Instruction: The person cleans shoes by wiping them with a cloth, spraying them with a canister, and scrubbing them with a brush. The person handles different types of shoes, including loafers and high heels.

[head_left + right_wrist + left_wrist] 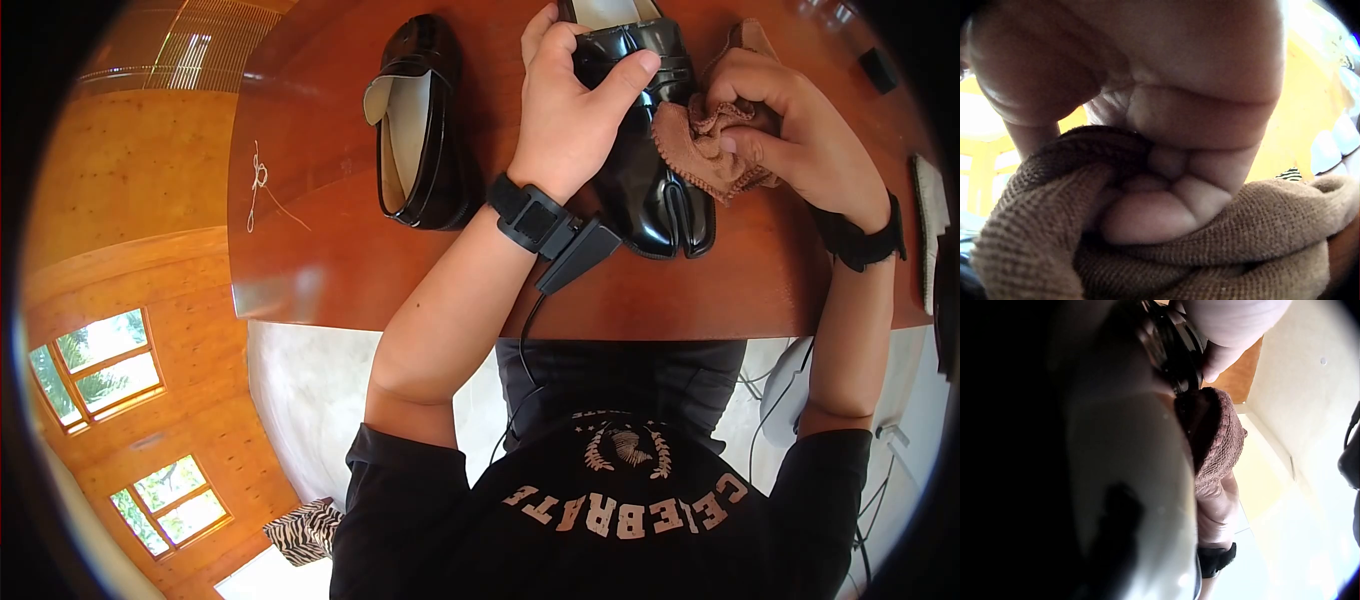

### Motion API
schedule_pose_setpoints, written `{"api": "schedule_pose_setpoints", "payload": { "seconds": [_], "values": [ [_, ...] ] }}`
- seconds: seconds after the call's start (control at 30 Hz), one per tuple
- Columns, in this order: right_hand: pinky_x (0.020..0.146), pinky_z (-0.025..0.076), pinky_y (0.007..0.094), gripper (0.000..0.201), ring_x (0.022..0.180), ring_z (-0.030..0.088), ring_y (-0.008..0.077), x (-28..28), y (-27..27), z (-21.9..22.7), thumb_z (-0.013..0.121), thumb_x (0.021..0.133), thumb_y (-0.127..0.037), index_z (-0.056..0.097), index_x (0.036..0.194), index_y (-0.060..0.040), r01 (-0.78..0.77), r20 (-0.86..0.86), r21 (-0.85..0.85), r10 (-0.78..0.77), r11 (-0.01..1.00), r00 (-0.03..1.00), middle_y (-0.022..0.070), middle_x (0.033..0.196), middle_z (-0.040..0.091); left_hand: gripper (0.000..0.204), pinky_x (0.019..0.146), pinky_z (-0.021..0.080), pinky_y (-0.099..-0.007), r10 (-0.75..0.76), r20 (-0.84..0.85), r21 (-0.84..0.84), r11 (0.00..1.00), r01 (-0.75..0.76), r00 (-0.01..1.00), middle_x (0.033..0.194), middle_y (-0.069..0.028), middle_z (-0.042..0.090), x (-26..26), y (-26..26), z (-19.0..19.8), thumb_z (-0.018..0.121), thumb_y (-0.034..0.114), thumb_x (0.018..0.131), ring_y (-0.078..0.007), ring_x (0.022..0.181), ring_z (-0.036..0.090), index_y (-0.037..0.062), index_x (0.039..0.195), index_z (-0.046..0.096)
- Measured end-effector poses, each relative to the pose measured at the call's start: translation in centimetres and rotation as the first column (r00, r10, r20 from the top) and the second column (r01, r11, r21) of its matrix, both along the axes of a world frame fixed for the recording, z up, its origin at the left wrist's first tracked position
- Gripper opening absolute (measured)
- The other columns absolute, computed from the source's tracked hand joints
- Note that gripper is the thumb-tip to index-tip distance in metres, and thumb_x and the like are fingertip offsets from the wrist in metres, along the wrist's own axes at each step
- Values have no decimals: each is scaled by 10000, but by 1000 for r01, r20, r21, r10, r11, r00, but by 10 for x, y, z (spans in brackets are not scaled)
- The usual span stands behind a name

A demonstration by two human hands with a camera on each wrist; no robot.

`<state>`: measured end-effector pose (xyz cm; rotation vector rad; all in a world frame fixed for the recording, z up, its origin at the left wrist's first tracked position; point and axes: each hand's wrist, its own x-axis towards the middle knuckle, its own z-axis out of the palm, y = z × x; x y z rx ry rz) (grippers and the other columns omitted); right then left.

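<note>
A glossy black split-toe loafer (640, 190) lies on the table with its toe toward the body. My left hand (575, 110) grips it around the strap and opening, thumb laid over the top. A bunched brown cloth (715, 145) is in my right hand (800, 120), and it lies against the right side of the shoe's upper. In the right wrist view, curled fingers (1154, 212) press into folds of the ribbed cloth (1260, 219). The left wrist view catches the cloth (1219, 437) beyond a large dark blur, close by the shoe.
The matching black loafer (430, 130) stands to the left on the reddish-brown table (330, 270). A thin knotted string (260, 180) lies near the table's left edge. At the far right are a small black object (878, 70) and a white-bristled brush-like item (932, 235).
</note>
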<state>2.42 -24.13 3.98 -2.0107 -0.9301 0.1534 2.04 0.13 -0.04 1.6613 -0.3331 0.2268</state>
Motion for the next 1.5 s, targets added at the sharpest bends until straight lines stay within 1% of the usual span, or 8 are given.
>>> {"api": "schedule_pose_setpoints", "payload": {
  "seconds": [0.33, 0.47, 0.77, 0.87, 0.97, 1.07, 1.17, 1.5],
  "values": [
    [865, 406, 350, 226, 928, 457, 241, -1, 1, 2, 732, 808, -61, 615, 986, 12, 10, 32, -31, -9, 999, 999, 73, 890, 561, 322, 948, 484, -292, -13, -6, -13, 1000, 13, 1000, 1252, -60, 560, 0, 0, 0, 747, 221, 938, -137, 1088, 583, -50, 1071, 633],
    [864, 409, 351, 231, 932, 456, 241, -2, 0, 6, 731, 806, -67, 619, 992, 12, -5, -15, -43, 4, 999, 1000, 74, 900, 571, 327, 953, 481, -293, 9, -12, -18, 1000, -9, 1000, 1260, -63, 556, -1, -2, 1, 749, 226, 938, -142, 1102, 579, -50, 1073, 636],
    [859, 405, 347, 235, 943, 445, 239, 0, -1, 2, 728, 797, -80, 622, 989, 6, 0, 7, -44, 1, 999, 1000, 69, 896, 564, 359, 996, 459, -308, 49, 22, 45, 998, -50, 999, 1323, -91, 539, 0, 0, -1, 758, 246, 929, -164, 1152, 562, -54, 1089, 640],
    [855, 402, 346, 234, 942, 442, 238, 0, -1, 1, 728, 794, -83, 622, 984, 5, -1, 5, -50, 2, 999, 1000, 68, 898, 559, 363, 1012, 449, -313, 8, -9, 16, 1000, -7, 1000, 1348, -102, 523, -1, 0, 1, 758, 247, 929, -171, 1177, 549, -54, 1093, 639],
    [852, 400, 345, 234, 943, 443, 237, 0, -1, 1, 729, 792, -88, 621, 978, 4, 0, -12, -53, -1, 999, 1000, 68, 902, 558, 361, 1026, 442, -317, 50, 30, 79, 996, -52, 998, 1364, -109, 512, -1, 1, 0, 757, 245, 929, -176, 1201, 537, -53, 1095, 638],
    [852, 399, 346, 230, 943, 445, 237, -1, 0, 2, 729, 794, -91, 621, 973, 4, 2, -14, -47, -2, 999, 1000, 68, 900, 556, 359, 1028, 442, -317, 64, 33, 45, 997, -66, 997, 1364, -109, 511, -1, 0, -2, 757, 242, 928, -176, 1206, 535, -52, 1094, 638],
    [852, 399, 352, 214, 938, 447, 239, -1, 1, 3, 727, 800, -78, 620, 967, 2, 6, -10, -39, -6, 999, 1000, 68, 897, 555, 359, 1027, 444, -318, 20, 15, 7, 1000, -20, 1000, 1359, -107, 514, 0, 1, -2, 759, 241, 926, -176, 1203, 538, -53, 1093, 637],
    [854, 400, 353, 198, 925, 453, 239, -1, 2, 3, 727, 812, -53, 609, 962, 0, 19, 6, -12, -19, 1000, 1000, 67, 896, 554, 357, 1022, 447, -317, 30, 14, 38, 999, -31, 999, 1356, -105, 513, -1, 1, -1, 760, 243, 926, -175, 1195, 541, -50, 1087, 637]
  ]
}}
